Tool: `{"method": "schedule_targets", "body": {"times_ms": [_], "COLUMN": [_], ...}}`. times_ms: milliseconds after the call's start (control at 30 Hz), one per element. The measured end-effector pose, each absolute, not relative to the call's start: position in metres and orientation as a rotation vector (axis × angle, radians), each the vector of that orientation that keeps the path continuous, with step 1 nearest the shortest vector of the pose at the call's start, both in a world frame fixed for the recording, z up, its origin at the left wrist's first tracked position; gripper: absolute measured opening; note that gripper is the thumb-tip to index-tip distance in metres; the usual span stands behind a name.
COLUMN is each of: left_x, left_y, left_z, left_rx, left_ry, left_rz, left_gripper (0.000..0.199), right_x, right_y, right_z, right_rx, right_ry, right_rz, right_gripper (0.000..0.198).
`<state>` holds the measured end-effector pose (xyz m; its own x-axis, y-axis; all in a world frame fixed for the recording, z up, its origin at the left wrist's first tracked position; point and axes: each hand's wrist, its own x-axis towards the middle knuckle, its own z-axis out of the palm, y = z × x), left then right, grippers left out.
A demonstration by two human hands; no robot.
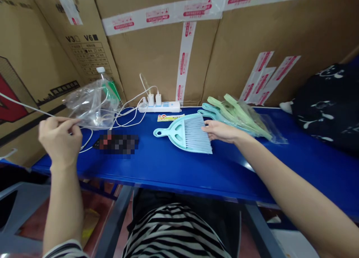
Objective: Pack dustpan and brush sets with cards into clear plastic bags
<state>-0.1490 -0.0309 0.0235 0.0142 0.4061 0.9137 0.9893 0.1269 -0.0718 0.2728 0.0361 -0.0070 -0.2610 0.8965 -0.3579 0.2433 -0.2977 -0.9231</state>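
A light-blue brush and dustpan set (pixel 177 132) lies on the blue table in front of me, its handle pointing left and its pale bristles to the right. My right hand (pixel 220 131) is closed on the bristle edge, thumb and fingers pinching it. On the left, my left hand (pixel 60 140) is raised over the table edge with its fingers closed. A clear plastic bag (pixel 91 104) hangs from those fingertips, crumpled and see-through. More sets in green and blue (pixel 235 114) lie at the right, partly in clear wrapping.
A white power strip (pixel 159 106) with plugged-in chargers and loose white cables sits at the back. A bottle with a white cap (pixel 101 71) stands behind the bag. A blurred-out dark object (pixel 116 143) lies left of centre. Cardboard walls (pixel 157 55) border the table; dark patterned fabric (pixel 331 104) is at right.
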Motion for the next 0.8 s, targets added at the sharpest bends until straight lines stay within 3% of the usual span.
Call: {"method": "schedule_targets", "body": {"times_ms": [200,333,433,567,700,800], "left_x": [-0.121,-0.101,-0.09,-0.084,-0.086,-0.088], "left_y": [-0.01,-0.006,-0.007,-0.005,-0.002,-0.002], "left_z": [0.023,0.022,0.025,0.033,0.038,0.039], "left_rx": [-1.81,-1.993,-2.1,-2.571,-2.795,-2.804], "left_ry": [-1.776,-1.728,-1.629,-1.57,-1.604,-1.631], "left_rz": [-0.352,-0.09,-0.13,-0.058,0.187,0.345], "left_gripper": [0.039,0.042,0.043,0.039,0.071,0.08], "right_x": [0.274,0.274,0.271,0.265,0.258,0.251], "right_y": [0.031,0.026,0.023,0.02,0.014,0.008], "right_z": [-0.003,0.001,0.001,0.001,0.005,0.009], "right_rx": [-1.527,-1.711,-1.902,-1.939,-1.855,-1.816], "right_ry": [-1.572,-1.767,-2.004,-2.262,-2.348,-2.409], "right_rz": [1.541,1.319,0.909,0.238,0.115,0.134], "right_gripper": [0.009,0.038,0.05,0.047,0.045,0.044]}}
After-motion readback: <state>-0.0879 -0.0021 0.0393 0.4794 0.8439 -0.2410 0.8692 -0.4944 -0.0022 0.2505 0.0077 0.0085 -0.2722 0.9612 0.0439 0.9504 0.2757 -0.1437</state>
